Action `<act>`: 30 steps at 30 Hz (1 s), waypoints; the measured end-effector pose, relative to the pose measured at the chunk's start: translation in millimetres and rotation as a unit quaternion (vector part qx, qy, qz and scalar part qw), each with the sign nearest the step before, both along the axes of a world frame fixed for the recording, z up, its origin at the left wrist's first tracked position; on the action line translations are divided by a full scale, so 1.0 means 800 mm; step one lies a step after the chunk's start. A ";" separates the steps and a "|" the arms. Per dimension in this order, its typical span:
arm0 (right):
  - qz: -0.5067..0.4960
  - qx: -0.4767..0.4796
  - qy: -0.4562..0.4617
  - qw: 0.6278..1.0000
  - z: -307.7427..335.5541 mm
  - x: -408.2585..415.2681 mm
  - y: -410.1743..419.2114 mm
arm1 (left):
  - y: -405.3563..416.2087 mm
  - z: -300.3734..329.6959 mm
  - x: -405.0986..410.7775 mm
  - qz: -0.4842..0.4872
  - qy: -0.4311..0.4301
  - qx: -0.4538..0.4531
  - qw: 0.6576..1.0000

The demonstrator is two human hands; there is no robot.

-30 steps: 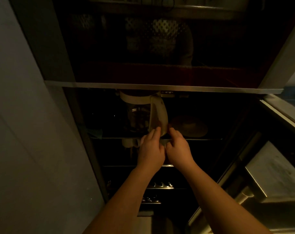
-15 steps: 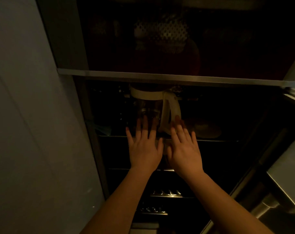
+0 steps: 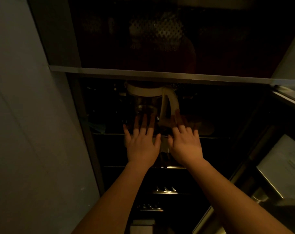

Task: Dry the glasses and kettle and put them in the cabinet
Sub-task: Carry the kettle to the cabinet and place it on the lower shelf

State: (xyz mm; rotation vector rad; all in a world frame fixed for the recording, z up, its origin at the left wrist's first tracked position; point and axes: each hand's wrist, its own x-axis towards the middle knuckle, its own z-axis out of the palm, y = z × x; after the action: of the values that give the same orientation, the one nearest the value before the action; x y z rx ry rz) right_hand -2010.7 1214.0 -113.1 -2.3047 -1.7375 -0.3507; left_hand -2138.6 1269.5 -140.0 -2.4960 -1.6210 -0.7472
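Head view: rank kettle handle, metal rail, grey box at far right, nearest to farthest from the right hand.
From the right hand:
1. Kettle handle: right at the fingertips, just above and left.
2. Metal rail: overhead, across the cabinet front.
3. Grey box: far right, lower down.

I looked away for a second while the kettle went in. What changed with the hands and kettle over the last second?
Both hands let go: a second ago their fingers curled at the kettle's handle base; now the left hand and right hand are open, fingers spread flat in front of it. The kettle stayed upright on the cabinet shelf, handle to the right.
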 end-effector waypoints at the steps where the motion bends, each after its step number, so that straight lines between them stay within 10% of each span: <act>1: 0.002 0.002 -0.001 1.000 0.002 0.001 -0.003 | -0.002 0.003 -0.001 -0.004 0.000 -0.001 1.000; 30: 0.102 -0.046 0.084 0.990 0.234 0.034 -0.182 | -0.208 0.202 0.009 -0.136 -0.096 -0.144 0.975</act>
State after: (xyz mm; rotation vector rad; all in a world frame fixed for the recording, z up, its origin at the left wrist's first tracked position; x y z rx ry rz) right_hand -1983.3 1068.4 74.2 -2.1191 -1.9164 -0.0380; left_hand -2131.5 1102.8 21.2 -2.9819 -1.5587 -0.8600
